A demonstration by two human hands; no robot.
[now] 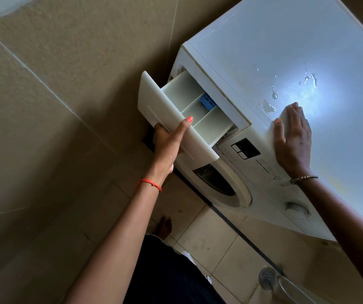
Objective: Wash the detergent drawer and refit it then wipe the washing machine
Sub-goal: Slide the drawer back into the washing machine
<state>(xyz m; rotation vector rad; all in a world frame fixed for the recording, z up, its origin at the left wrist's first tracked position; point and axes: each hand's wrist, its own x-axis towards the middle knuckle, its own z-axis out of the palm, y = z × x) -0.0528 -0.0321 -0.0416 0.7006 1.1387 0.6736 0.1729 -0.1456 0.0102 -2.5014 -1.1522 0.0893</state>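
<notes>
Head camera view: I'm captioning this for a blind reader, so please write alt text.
The left hand grips the front panel of a white detergent drawer that sits partly out of its slot in a washing machine. The right hand lies flat on the machine's top, beside water drops.

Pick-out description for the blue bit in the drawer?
Find the white front-loading washing machine, then its white plastic detergent drawer, pulled partly out in the left hand. At the back of the middle compartment sits a small blue plastic insert, the only coloured part there.
</notes>
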